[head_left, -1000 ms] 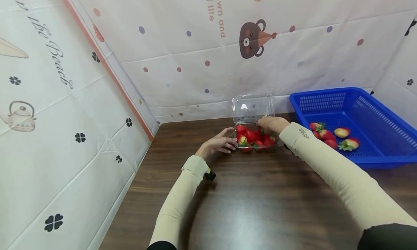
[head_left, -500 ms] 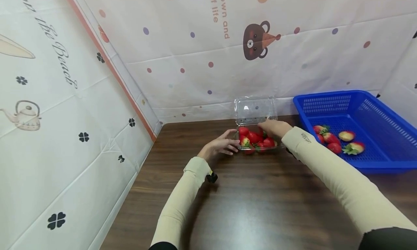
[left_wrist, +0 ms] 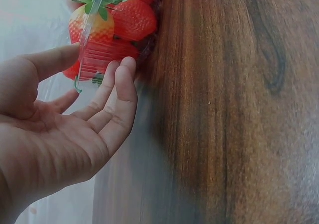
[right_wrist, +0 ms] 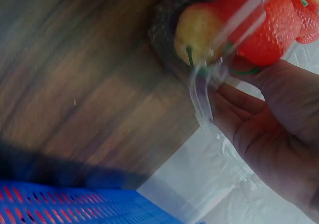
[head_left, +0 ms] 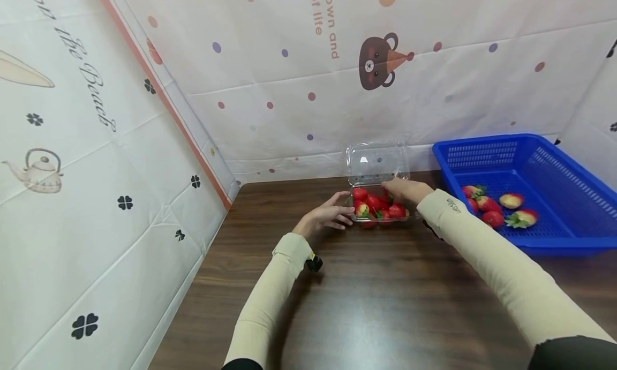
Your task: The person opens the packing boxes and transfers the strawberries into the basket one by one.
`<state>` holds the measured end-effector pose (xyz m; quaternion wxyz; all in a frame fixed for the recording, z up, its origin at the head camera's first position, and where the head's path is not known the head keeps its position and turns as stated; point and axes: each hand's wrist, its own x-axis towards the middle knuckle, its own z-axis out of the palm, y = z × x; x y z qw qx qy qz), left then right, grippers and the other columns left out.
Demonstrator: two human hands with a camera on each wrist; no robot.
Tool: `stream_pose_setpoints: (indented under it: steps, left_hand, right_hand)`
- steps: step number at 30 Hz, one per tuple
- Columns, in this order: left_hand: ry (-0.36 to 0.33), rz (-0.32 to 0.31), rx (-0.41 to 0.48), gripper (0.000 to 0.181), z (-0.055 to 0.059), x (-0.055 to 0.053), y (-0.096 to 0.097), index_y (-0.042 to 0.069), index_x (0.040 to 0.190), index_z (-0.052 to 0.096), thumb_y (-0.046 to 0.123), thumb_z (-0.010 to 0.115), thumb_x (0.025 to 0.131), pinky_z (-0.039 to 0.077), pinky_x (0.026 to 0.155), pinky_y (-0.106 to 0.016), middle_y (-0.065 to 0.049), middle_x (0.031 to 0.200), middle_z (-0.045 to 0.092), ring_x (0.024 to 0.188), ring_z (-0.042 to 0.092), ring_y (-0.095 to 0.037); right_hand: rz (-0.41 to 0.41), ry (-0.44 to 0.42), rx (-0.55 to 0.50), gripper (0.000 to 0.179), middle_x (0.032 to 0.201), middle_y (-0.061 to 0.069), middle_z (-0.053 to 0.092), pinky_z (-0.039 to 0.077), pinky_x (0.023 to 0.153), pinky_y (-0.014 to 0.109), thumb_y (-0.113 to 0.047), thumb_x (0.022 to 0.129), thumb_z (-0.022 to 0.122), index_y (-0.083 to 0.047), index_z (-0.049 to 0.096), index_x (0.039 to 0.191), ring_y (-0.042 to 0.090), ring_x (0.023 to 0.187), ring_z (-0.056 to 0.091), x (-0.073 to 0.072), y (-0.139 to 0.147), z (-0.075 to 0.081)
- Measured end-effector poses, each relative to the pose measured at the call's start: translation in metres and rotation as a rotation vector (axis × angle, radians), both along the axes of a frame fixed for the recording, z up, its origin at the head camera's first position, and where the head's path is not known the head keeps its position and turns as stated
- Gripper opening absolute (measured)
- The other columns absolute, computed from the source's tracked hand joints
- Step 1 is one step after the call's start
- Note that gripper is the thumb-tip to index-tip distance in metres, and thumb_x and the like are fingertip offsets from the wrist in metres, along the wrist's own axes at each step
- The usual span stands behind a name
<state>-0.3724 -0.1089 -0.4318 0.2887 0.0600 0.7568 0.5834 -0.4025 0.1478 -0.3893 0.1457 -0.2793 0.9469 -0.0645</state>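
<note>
A clear plastic clamshell box (head_left: 357, 218) full of red strawberries (head_left: 375, 203) stands near the back of the table, its transparent lid (head_left: 377, 161) raised behind it. At its left side is my left hand (head_left: 328, 214). In the left wrist view the thumb (left_wrist: 57, 62) lies at the box wall, and the loosely bent fingers (left_wrist: 124, 92) reach toward its lower side. My right hand (head_left: 407, 190) is at the back right corner. The right wrist view shows its thumb and fingers (right_wrist: 239, 104) by the plastic corner and a strawberry (right_wrist: 271, 35); I cannot tell which they grip.
To the right stands a blue perforated basket (head_left: 554, 246) with several strawberries (head_left: 493, 218) in its left part. A patterned white sheet (head_left: 289, 123) hangs behind the brown wooden table (head_left: 366, 289), and another runs along the left.
The head view has shifted slightly since the first frame. Both hands stay at the same sides of the box, with little visible movement.
</note>
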Motion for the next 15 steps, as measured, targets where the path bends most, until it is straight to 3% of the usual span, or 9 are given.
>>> stream_pose_setpoints:
  steps: [5, 7, 11, 15]
  left_hand:
    - [-0.001, 0.007, 0.021, 0.065, -0.001, -0.001, 0.001, 0.030, 0.157, 0.028, 0.021, 0.062, 0.103, 0.059, 0.076, -0.031, -0.013, 0.123, 0.068, 0.097, 0.069, -0.023]
    - [0.001, 0.010, 0.031, 0.065, -0.001, 0.000, 0.001, 0.028, 0.157, 0.028, 0.020, 0.062, 0.103, 0.059, 0.076, -0.031, -0.010, 0.117, 0.068, 0.094, 0.069, -0.022]
    - [0.002, 0.026, 0.039, 0.065, -0.001, 0.001, 0.001, 0.027, 0.156, 0.028, 0.016, 0.062, 0.102, 0.058, 0.075, -0.031, -0.007, 0.106, 0.068, 0.088, 0.068, -0.019]
    - [-0.005, 0.062, 0.077, 0.065, -0.003, 0.001, 0.002, 0.022, 0.156, 0.030, 0.008, 0.061, 0.101, 0.059, 0.073, -0.029, -0.007, 0.103, 0.067, 0.085, 0.068, -0.018]
  right_hand:
    - [-0.017, -0.040, -0.011, 0.037, 0.113, 0.025, 0.066, 0.057, 0.081, 0.040, 0.009, 0.083, 0.066, 0.007, 0.062, 0.120, 0.029, 0.094, 0.061, -0.001, 0.002, 0.018]
    - [-0.022, -0.060, -0.027, 0.042, 0.113, 0.026, 0.065, 0.056, 0.078, 0.039, 0.008, 0.081, 0.065, 0.008, 0.061, 0.123, 0.029, 0.092, 0.060, -0.001, 0.004, 0.035]
    - [0.017, -0.021, -0.078, 0.041, 0.109, 0.028, 0.066, 0.057, 0.078, 0.040, 0.004, 0.078, 0.063, 0.010, 0.062, 0.119, 0.033, 0.092, 0.065, -0.004, 0.014, 0.075]
    - [0.047, 0.063, -0.101, 0.034, 0.106, 0.032, 0.069, 0.059, 0.082, 0.046, 0.002, 0.079, 0.063, 0.016, 0.064, 0.111, 0.040, 0.096, 0.068, -0.011, 0.048, 0.113]
